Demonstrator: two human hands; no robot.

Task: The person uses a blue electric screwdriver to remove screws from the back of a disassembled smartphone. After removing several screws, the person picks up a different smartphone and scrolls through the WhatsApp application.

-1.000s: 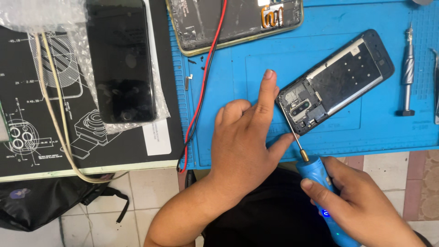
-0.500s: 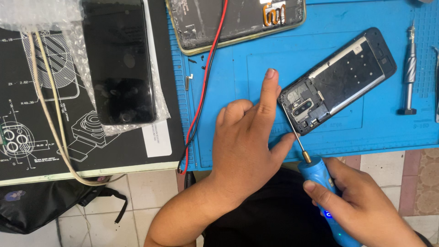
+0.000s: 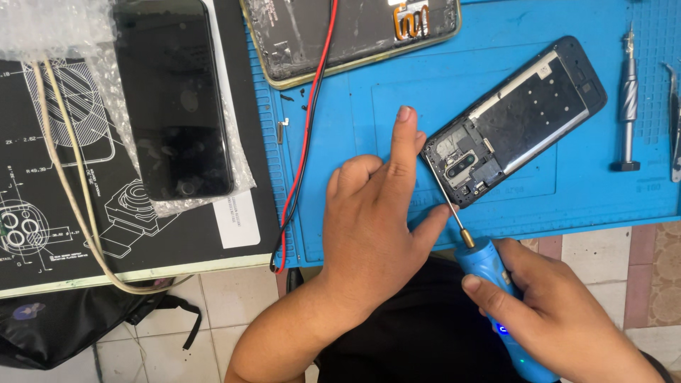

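An opened phone (image 3: 521, 117) with its back removed lies tilted on the blue work mat (image 3: 454, 78), camera module toward me. My left hand (image 3: 376, 220) rests on the mat beside its lower end, index finger stretched up, thumb touching the thin shaft of the screwdriver. My right hand (image 3: 553, 319) grips the blue electric screwdriver (image 3: 489, 273) by its handle. Its bit tip reaches the phone's lower left corner.
A black phone (image 3: 174, 99) lies on bubble wrap over a black printed mat (image 3: 57, 213). A removed back cover (image 3: 355, 32) sits at the top, crossed by red and black wires (image 3: 305, 142). A metal driver (image 3: 626, 92) and tweezers (image 3: 674, 120) lie right. A black bag (image 3: 71, 319) sits on the tiled floor.
My hands and the screwdriver have stayed almost still; the bit remains at the phone's corner.
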